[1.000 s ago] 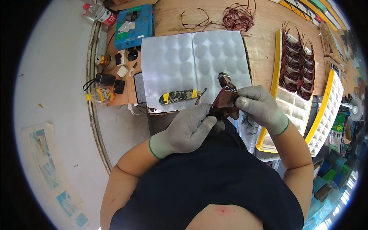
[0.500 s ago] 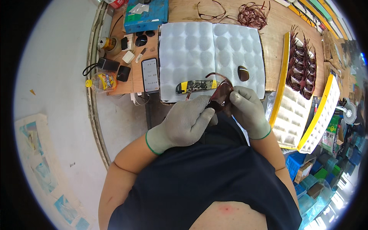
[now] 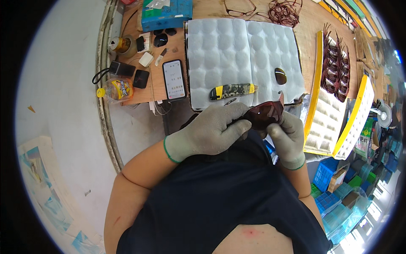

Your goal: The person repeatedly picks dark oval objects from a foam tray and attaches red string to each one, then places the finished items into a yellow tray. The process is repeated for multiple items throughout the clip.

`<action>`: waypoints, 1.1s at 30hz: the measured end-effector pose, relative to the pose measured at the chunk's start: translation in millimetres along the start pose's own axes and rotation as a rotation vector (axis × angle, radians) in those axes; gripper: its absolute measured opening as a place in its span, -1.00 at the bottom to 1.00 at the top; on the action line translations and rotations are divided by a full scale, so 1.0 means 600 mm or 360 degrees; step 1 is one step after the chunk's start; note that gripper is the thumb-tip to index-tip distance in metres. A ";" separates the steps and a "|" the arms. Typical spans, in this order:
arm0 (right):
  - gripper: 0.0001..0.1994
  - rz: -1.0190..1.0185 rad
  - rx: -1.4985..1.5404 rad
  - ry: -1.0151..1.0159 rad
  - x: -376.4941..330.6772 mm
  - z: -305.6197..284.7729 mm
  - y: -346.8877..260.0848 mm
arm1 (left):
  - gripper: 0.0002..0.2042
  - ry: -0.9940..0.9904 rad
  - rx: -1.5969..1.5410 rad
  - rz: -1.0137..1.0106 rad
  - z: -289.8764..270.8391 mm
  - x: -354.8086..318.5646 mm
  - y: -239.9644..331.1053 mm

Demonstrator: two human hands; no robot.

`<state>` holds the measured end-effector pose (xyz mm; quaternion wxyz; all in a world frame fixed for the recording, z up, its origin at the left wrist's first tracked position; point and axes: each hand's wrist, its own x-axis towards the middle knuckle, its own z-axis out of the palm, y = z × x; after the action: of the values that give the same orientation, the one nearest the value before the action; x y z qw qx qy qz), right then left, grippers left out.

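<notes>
Since half a second earlier, both gloved hands had drawn nearer the table edge. Her left hand (image 3: 207, 135) was closed on the dark-red sunglasses (image 3: 266, 114), and the right hand (image 3: 287, 137) pinched them from below, near the loose lens (image 3: 280, 76). Light and fragile, they seemed best gripped by the frame.

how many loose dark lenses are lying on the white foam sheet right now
1: a single dark oval lens lies on the white foam sheet, toward its right edge, beyond the camouflage-patterned knife. The hands may hide others near the front edge.
</notes>
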<state>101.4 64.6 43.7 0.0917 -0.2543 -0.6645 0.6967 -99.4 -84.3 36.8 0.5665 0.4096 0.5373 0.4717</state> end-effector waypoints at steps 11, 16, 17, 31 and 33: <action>-0.65 0.0200 0.0180 0.0097 -0.022 -0.003 -0.012 | -0.59 0.0254 0.0847 0.0478 0.051 0.021 0.025; -0.67 0.0082 0.0270 0.0062 -0.021 -0.057 0.016 | -0.59 0.0282 0.1012 0.0545 0.084 0.060 0.044; -0.68 0.0055 0.0209 0.0053 -0.019 -0.074 0.024 | -0.60 0.0301 0.1028 0.0550 0.091 0.070 0.049; -0.53 -0.0766 -0.0579 -0.0546 0.034 -0.352 0.013 | -0.71 -0.0192 0.1192 0.0133 0.194 0.265 0.096; -0.65 -0.0481 -0.0443 -0.0705 0.016 -0.382 0.010 | -0.75 -0.0193 0.0812 0.0411 0.187 0.293 0.078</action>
<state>203.6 269.9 38.5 0.0113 -0.0045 -0.7878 0.6158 3.6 102.3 53.1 0.4115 0.6314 0.5472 0.3641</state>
